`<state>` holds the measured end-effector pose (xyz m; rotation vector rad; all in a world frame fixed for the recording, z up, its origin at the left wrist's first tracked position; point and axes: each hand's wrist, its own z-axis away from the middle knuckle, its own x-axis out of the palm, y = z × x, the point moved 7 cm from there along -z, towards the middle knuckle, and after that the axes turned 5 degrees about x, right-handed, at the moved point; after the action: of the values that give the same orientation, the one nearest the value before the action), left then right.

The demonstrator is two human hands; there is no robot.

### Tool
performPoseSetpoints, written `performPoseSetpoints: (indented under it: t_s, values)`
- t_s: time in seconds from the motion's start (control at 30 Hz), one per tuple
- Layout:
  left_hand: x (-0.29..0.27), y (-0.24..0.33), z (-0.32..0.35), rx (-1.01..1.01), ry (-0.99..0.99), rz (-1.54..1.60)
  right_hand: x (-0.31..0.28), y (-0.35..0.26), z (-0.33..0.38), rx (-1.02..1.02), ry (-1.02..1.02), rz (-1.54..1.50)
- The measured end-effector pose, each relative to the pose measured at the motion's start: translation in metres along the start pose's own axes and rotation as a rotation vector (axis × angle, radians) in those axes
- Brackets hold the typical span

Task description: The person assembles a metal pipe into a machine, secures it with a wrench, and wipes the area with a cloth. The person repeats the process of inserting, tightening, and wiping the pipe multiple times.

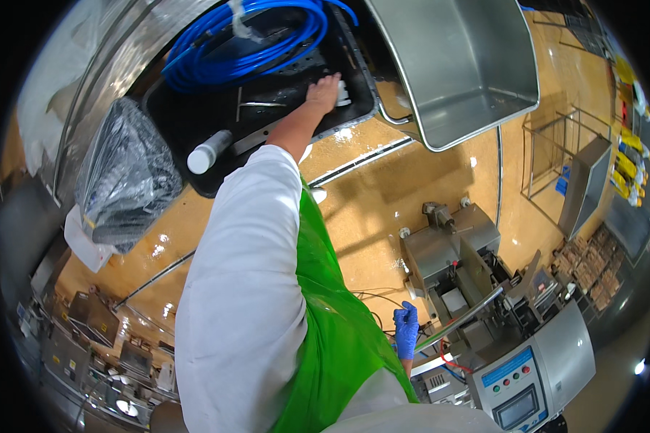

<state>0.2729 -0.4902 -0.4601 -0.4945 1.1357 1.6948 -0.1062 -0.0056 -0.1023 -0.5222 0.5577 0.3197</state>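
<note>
My left hand (323,92), bare below a white sleeve, reaches palm down into a black plastic tub (148,119). Its fingers point away from me, apart as far as they show. Right beside them is a small white plastic piece (343,94); whether they touch it I cannot tell. Coiled blue hose (282,54) fills the tub's far side. Thin metal rods (262,105) and a white-ended cylinder (201,159) lie nearer. By my right side my right hand (406,328), in a blue glove, is closed; what it holds, if anything, is hidden.
A deep steel bin (469,72) stands right of the tub. Grey plastic wrapping (126,177) covers something at left. At lower right is a steel machine (455,245) with a control panel (513,382). A wire rack (545,159) stands farther right on the wet tan floor (368,180).
</note>
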Motion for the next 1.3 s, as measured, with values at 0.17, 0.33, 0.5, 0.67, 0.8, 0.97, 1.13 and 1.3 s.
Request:
performPoseSetpoints:
  t_s: [0.17, 0.33, 0.5, 0.67, 0.8, 0.97, 1.13, 1.3]
  values:
    - [0.008, -0.022, -0.012, 0.014, -0.141, -0.004, 0.007, -0.016, 0.003, 0.1, 0.038, 0.006]
    - [-0.096, -0.038, 0.088, -0.107, 0.199, 0.344, 0.021, -0.085, -0.011, -0.042, 0.099, 0.011]
    - [-0.191, 0.074, 0.191, 0.262, 0.144, 0.425, 0.064, -0.171, -0.047, -0.18, -0.054, -0.396]
    - [-0.165, 0.294, 0.266, 0.975, -0.209, 0.285, 0.059, -0.181, -0.064, 0.056, -0.308, -1.331]
    - [-0.111, 0.435, 0.346, 1.394, -0.326, 0.179, -0.013, -0.144, -0.035, -0.211, -0.068, -1.497]
    - [-0.012, 0.544, 0.366, 0.901, -0.849, 0.843, -0.097, -0.056, -0.006, -0.336, 0.018, -1.785]
    - [0.086, 0.604, 0.385, 0.215, -1.366, 1.075, -0.193, 0.023, -0.033, -0.404, 0.534, -1.335]
    - [0.148, 0.668, 0.364, 0.17, -1.288, 1.061, -0.286, 0.091, -0.061, -0.423, 0.935, -0.21]
